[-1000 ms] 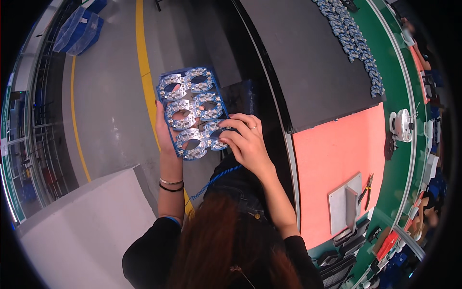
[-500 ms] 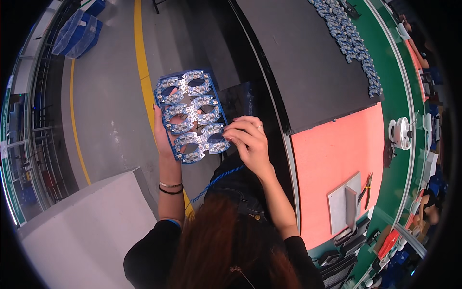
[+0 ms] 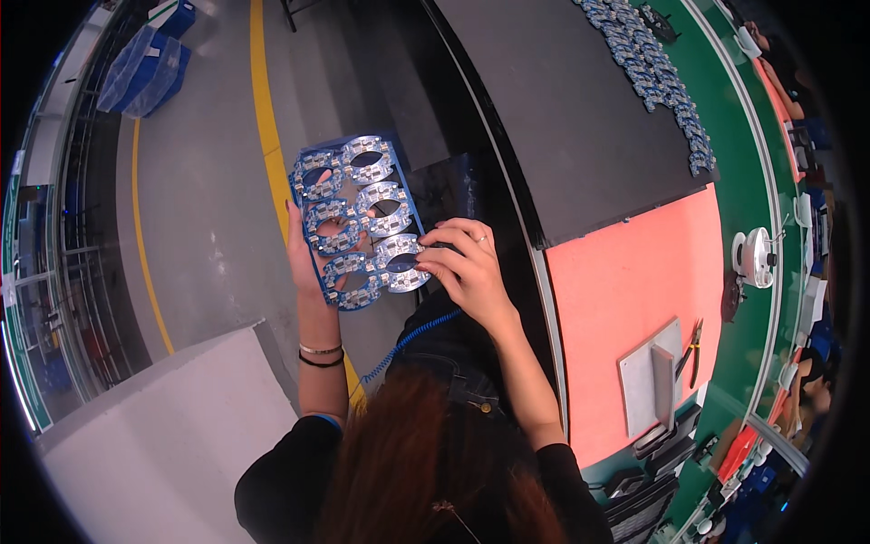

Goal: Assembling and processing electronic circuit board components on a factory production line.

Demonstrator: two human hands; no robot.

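A blue circuit board panel (image 3: 337,241) is held up in front of me, over the floor beside the bench. It carries two columns of oval-holed boards, thick with small silver and dark parts. My left hand (image 3: 304,263) grips the panel from beneath and along its left edge; some fingers show through the holes. At the lower right edge, my right hand (image 3: 469,272) pinches the right column between thumb and fingers. That column is tilted against the left one and looks brighter. Whether the two columns are still joined, I cannot tell.
The bench at right has a dark mat (image 3: 580,109) and a pink mat (image 3: 598,299). Rows of similar boards (image 3: 648,68) lie along its far side. A grey metal plate with an upright fin (image 3: 648,381) sits near pliers (image 3: 693,354). A white box (image 3: 172,408) stands at lower left.
The right column of boards has bent relative to the left column and now catches more light. My right hand has shifted slightly left, still pinching the edge; my left hand keeps its hold.
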